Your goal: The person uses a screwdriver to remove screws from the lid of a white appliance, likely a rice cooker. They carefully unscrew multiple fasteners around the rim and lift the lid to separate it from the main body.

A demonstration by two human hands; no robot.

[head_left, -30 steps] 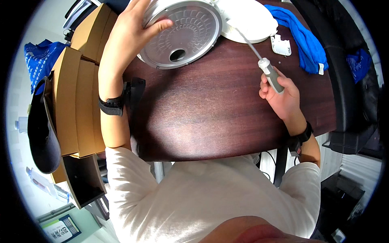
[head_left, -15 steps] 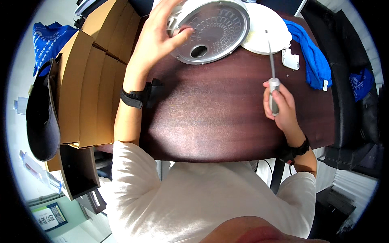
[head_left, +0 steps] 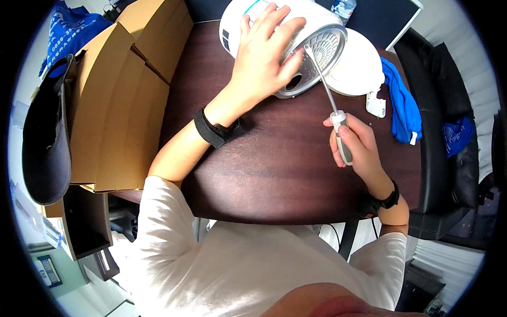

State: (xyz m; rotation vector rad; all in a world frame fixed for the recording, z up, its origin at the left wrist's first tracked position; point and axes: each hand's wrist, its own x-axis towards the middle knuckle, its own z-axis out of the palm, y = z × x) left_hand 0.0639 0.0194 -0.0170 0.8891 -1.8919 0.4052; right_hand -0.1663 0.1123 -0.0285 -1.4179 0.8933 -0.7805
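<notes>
A white rounded appliance lies tipped on its side at the far part of the table, its grey-rimmed, patterned end toward the right and front. My left hand grips it from above, fingers spread over the white side and thumb by the rim. In my right hand is a screwdriver with a grey-and-white handle. Its long metal shaft points away from me, the tip overlapping the rim close to my left thumb. Whether the tip touches cannot be made out. An oval dark hole shows in the patterned end.
Right of the appliance lies a round white disc, with a small white plastic piece beside it. A blue cloth is at the table's right edge. Cardboard boxes line the left, with a dark cap next to them. A bottle stands behind.
The appliance has turned, showing more of its white side and less of its patterned end. My left hand has shifted over that side. The screwdriver's tip has swung left to the rim.
</notes>
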